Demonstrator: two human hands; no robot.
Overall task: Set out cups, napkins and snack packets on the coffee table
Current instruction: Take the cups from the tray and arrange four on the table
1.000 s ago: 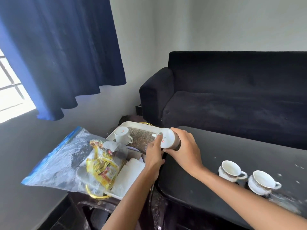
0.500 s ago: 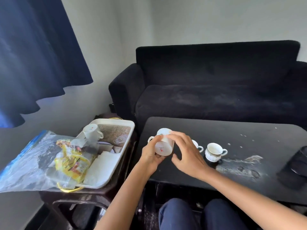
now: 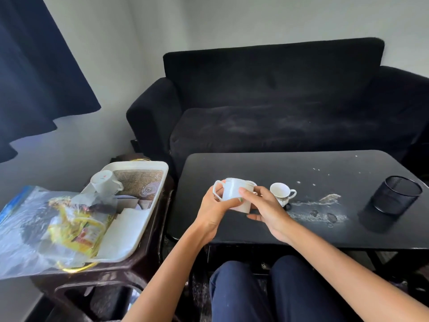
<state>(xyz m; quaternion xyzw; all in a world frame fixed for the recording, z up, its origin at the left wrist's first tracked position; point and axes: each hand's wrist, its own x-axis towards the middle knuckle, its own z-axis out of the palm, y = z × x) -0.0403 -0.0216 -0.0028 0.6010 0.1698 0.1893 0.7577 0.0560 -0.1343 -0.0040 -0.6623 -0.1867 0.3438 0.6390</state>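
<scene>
Item: white mug [image 3: 236, 196], held above near-left part of coffee table [image 3: 267, 231], not yet set down.
Advice: you lower mug upright, base flat, just left of small patterned cup [image 3: 282, 194]; avoid knocking it; handle outward.
Pose: your left hand [image 3: 212, 210] curled round handle side, fingers clamped on mug. Your right hand [image 3: 263, 209] pinches mug wall, thumb under, fingers over. Both forearms reach forward over knees.
Remaining: 1 mug on tray [image 3: 130, 242] left of table; napkins, snack packets there too.
</scene>
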